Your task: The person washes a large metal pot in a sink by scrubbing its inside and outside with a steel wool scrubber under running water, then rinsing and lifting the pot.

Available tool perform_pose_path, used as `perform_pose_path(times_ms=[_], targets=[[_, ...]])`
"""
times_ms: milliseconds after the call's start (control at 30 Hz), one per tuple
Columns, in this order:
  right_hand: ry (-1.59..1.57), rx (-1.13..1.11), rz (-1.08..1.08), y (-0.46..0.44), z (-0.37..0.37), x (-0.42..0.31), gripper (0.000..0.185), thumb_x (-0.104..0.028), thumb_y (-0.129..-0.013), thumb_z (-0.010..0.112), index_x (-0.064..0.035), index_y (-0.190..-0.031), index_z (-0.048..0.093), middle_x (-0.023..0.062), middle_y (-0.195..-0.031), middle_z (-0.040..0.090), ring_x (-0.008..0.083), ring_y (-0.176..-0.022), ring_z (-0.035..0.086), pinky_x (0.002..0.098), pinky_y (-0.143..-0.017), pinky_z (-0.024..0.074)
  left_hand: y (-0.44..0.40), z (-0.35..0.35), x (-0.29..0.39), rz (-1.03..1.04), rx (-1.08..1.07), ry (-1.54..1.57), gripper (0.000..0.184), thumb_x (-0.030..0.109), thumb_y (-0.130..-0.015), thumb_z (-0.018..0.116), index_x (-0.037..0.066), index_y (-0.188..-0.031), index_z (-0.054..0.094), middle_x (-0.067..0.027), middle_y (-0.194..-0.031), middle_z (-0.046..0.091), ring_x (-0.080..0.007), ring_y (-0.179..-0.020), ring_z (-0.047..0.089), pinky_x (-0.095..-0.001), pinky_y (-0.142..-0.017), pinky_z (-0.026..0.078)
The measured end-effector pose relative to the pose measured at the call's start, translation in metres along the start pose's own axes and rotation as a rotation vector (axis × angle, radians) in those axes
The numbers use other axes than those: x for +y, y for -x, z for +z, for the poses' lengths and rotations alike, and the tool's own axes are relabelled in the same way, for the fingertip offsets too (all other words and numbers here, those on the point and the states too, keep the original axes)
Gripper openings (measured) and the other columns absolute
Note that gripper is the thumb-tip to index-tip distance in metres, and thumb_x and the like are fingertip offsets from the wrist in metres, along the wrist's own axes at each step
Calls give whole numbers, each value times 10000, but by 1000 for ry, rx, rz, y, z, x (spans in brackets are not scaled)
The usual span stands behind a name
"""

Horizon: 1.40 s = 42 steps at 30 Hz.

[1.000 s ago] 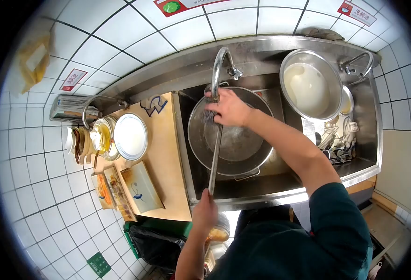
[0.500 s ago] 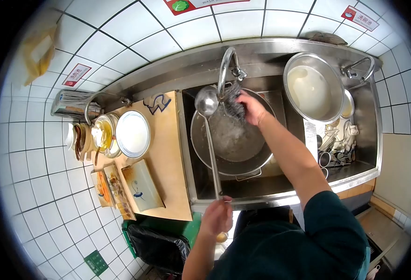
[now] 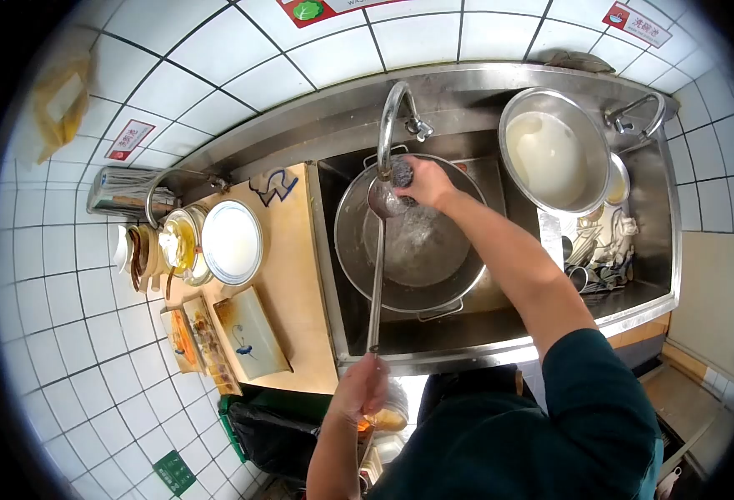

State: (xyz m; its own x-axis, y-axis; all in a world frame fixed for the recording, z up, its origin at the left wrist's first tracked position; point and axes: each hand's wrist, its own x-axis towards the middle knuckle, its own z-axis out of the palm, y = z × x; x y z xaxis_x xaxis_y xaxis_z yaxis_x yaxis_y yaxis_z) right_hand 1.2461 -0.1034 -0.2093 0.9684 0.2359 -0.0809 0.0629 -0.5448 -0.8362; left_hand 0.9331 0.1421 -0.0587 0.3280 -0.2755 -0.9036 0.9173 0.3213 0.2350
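My left hand [image 3: 362,387] is closed round the end of a long-handled metal ladle [image 3: 378,283], near the front edge of the sink. The ladle's bowl lies under the faucet [image 3: 389,125], above a large metal pot [image 3: 346,250] of cloudy water. My right hand [image 3: 428,182] grips a grey steel wool scrubber [image 3: 401,172] and presses it against the ladle's bowl. Water runs from the spout onto the bowl, partly hidden by the scrubber and fingers.
To the right, a metal basin [image 3: 508,167] of whitish liquid stands beside cutlery [image 3: 604,267] in a second sink. A wooden board [image 3: 304,317] on the left carries a white plate [image 3: 232,242], stacked dishes and a rectangular plate [image 3: 252,333]. A black-lined bin [image 3: 275,442] sits below.
The scrubber in my right hand has moved left and down onto the ladle's bowl. The ladle has shifted, its bowl now lower under the spout, and my left hand has moved slightly down-left.
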Motion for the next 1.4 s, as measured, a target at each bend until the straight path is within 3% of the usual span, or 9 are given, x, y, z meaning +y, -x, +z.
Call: perform_pose_path(times_ms=[167, 300, 433, 633, 767, 933, 1133, 1233, 1400], targets=[[860, -127, -830, -19, -17, -33, 436, -142, -836, 639, -168, -1266, 572, 91, -1146, 652, 277, -1124, 617, 386, -964, 488, 7, 10, 17, 20, 152, -277, 329, 363, -1018, 500, 79, -864, 562, -6, -539, 441, -100, -370, 363, -250, -346, 275], [721, -306, -1142, -31, -10, -53, 250, -138, -850, 554, -179, -1081, 639, 80, -1056, 656, 278, -1042, 649, 399, -916, 512, 8, 16, 25, 6, 162, -438, 216, 216, -972, 567, 83, -807, 526, -7, -524, 438, -101, -367, 373, -247, -354, 297], [482, -77, -429, -42, -5, -24, 326, -109, -735, 732, -118, -1049, 645, 122, -986, 679, 357, -932, 665, 450, -833, 542, 4, -4, 14, 59, 30, -249, 194, 137, -946, 590, 91, -790, 484, 1, -534, 420, -86, -349, 355, -256, -304, 292], [-1172, 29, 757, 2, 57, 7, 378, -145, -851, 777, 60, -1129, 624, 129, -1075, 702, 265, -934, 684, 424, -796, 552, -22, -11, -3, 27, -205, 140, 121, 121, -973, 556, 96, -871, 498, -15, -549, 397, -102, -332, 359, -251, -276, 294], [-1531, -202, 825, 30, 57, 4, 213, -110, -866, 746, -54, -1058, 673, 76, -966, 710, 222, -869, 685, 352, -782, 553, -36, -9, -15, 6, -301, 288, 90, 135, -989, 550, 95, -919, 511, -20, -561, 392, -109, -332, 359, -251, -274, 317], [-1832, -297, 691, 47, -4, -40, 478, -465, -959, 598, -111, -1280, 576, 106, -1236, 636, 263, -1081, 626, 447, -838, 538, -36, -5, -18, 1, -390, 367, 82, 139, -994, 547, 92, -937, 512, -20, -561, 394, -111, -338, 371, -249, -277, 329], [-1112, -8, 669, 21, 26, 16, 566, -317, -851, 767, -73, -1314, 549, 146, -1219, 666, 362, -1080, 644, 503, -882, 519, -24, -6, -9, -16, -250, 148, 117, 123, -969, 565, 95, -885, 487, -24, -553, 407, -104, -343, 386, -244, -292, 307], [-177, 57, 141, 1, 10, 27, 584, -222, -786, 815, -56, -1287, 565, 187, -1167, 675, 382, -1023, 661, 443, -903, 528, -9, -7, 4, -40, -154, 8, 144, 115, -949, 582, 93, -851, 478, -19, -551, 422, -99, -346, 381, -241, -298, 285], [772, -256, -732, -7, -28, -40, 410, -89, -876, 526, -109, -1284, 565, 113, -1241, 576, 279, -1231, 521, 411, -972, 486, -4, -12, 11, -38, -13, -247, 145, 100, -932, 591, 86, -836, 483, 1, -553, 435, -84, -359, 378, -239, -303, 270]])
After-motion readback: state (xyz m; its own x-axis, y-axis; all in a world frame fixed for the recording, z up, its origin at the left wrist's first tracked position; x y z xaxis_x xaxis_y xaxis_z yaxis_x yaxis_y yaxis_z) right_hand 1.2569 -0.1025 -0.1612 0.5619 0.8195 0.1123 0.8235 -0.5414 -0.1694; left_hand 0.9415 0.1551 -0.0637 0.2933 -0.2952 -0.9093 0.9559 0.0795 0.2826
